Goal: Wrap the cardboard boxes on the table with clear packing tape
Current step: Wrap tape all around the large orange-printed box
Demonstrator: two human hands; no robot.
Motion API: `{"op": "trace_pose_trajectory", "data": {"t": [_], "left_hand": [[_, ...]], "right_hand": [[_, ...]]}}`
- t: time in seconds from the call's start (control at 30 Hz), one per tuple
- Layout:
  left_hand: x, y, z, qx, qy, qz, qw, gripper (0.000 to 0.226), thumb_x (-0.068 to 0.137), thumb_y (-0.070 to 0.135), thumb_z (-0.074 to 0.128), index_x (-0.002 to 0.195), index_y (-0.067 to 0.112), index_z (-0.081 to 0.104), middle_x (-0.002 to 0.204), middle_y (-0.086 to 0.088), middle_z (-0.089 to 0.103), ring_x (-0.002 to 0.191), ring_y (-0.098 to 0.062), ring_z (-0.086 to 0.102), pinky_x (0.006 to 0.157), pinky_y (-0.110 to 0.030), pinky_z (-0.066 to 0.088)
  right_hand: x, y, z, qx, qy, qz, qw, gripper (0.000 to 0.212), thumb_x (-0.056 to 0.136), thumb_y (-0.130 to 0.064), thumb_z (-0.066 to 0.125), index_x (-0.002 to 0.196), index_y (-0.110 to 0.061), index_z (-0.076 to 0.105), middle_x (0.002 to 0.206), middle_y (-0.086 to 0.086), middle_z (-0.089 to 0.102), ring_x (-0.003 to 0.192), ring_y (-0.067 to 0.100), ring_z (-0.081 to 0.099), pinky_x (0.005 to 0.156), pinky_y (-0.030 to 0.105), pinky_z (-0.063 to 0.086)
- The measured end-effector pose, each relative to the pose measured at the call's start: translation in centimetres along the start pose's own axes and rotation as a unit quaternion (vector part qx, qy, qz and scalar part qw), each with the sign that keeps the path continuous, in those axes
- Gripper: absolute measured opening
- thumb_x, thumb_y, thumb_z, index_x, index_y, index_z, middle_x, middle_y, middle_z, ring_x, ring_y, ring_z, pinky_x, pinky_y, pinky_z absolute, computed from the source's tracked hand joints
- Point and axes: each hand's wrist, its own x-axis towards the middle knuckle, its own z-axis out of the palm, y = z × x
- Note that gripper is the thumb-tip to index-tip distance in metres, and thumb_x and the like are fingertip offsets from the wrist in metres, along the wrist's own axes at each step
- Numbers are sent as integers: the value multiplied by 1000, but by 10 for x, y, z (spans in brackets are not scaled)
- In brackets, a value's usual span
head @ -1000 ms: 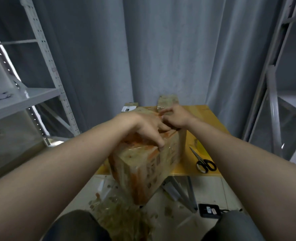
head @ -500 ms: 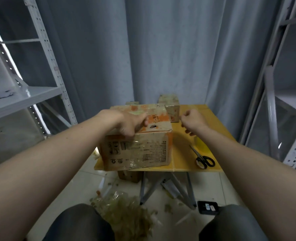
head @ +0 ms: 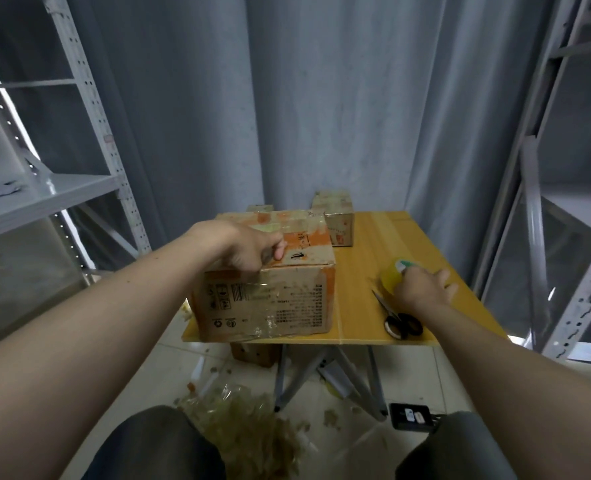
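Note:
A large worn cardboard box [head: 276,299] with orange patches and old tape sits on the left part of the yellow table [head: 367,271]. My left hand [head: 249,249] rests on its near top edge, fingers curled over the top. My right hand [head: 422,292] lies over the clear tape roll [head: 393,277] on the table's right side, fingers around it. A smaller taped box [head: 335,216] stands at the back of the table, and the top of another small box [head: 259,208] shows behind the large one.
Black-handled scissors [head: 399,322] lie near the table's front edge, just under my right wrist. Metal shelving [head: 62,199] flanks both sides. A pile of crumpled tape [head: 249,431], scraps and a black device [head: 412,415] lie on the floor. A small box [head: 256,353] sits under the table.
The large box went from tilted over the table's edge to flat on the table. My right hand left it and moved right and down onto the tape roll.

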Motion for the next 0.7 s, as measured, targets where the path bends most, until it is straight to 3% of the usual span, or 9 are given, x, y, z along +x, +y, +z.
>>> {"op": "trace_pose_trajectory", "data": {"t": [0.1,0.17,0.23,0.33,0.43,0.53,0.57,0.63,0.7], "left_hand": [[-3,3,5,4,8,-13,1000,64,71,8,70,114,46,42,160,15,31,142,-25,38,109,-54,45],[-6,4,9,24,36,-27,999,65,77,8,65,127,41,39,153,6,42,134,-29,46,107,-55,47],[-11,3,14,23,63,-24,997,55,80,5,59,121,37,41,137,-3,53,124,-33,53,102,-55,49],[-25,-1,22,8,102,-4,995,42,82,-3,51,102,33,43,123,-4,58,115,-33,56,96,-54,49],[-42,-24,28,14,126,24,992,38,80,3,48,89,39,42,123,7,60,115,-25,56,99,-51,48],[-57,-47,33,-55,148,45,986,44,82,-6,45,92,36,53,128,24,55,126,-12,48,102,-36,40],[-60,-51,35,-116,177,46,976,48,84,-11,44,95,33,57,128,21,57,128,-11,50,101,-34,41],[-67,-48,40,-242,256,44,935,45,89,-16,44,100,24,62,127,9,63,126,-11,57,102,-26,43],[-66,-42,43,-314,340,29,886,35,93,-11,51,99,20,67,116,7,71,117,-12,64,102,-25,47]], "right_hand": [[-1,-23,-16,191,17,-40,981,26,101,-30,61,120,-14,69,123,15,67,135,41,43,108,42,35],[-10,-45,-33,303,26,-93,948,22,98,-26,68,115,-13,73,108,8,70,120,35,60,94,33,43],[-23,-66,-47,370,34,-138,918,12,96,-21,70,107,-17,73,101,2,71,107,28,68,87,33,49],[-42,-88,-61,431,28,-183,883,11,96,-20,69,107,-19,72,106,2,74,102,23,69,94,39,54],[-55,-102,-69,485,32,-212,848,6,98,-21,67,100,-17,70,95,0,73,91,19,69,83,36,53],[-64,-116,-72,493,15,-237,837,12,99,-28,64,98,-17,67,83,-6,74,73,4,69,77,32,57],[-68,-121,-73,477,4,-246,844,16,95,-36,65,97,-21,65,84,-6,75,74,1,70,79,31,59],[-65,-134,-67,453,-22,-259,853,31,82,-55,63,95,-26,62,91,-1,78,87,13,75,87,44,60],[-66,-147,-60,462,-49,-268,844,29,82,-53,62,94,-26,63,95,2,79,91,20,75,89,51,59]]}}
